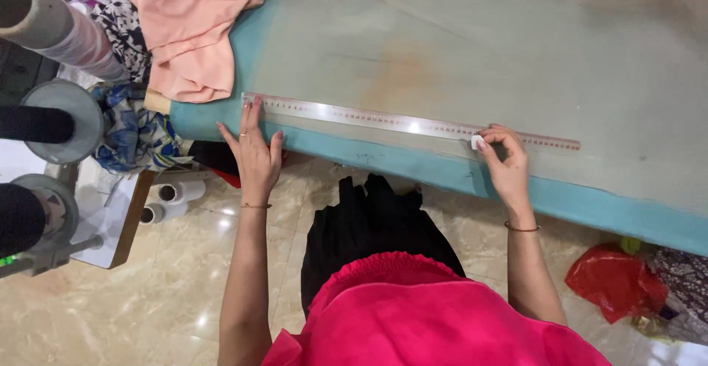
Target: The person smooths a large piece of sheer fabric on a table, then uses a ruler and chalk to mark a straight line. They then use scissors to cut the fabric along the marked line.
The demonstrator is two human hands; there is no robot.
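A long clear ruler [383, 120] with red markings lies along the near edge of a teal table [590, 204], on top of sheer pale fabric [479, 56]. My left hand [254, 152] lies flat with fingers spread, pressing down the ruler's left end. My right hand [507, 161] pinches a small white piece of chalk [476, 142] against the ruler's near edge, toward its right end.
Peach cloth [188, 34] and patterned blue fabric [133, 134] are piled at the table's left end. Thread cones and spools [173, 193] stand at the left by a machine. A red plastic bag [612, 281] lies on the tiled floor at the right.
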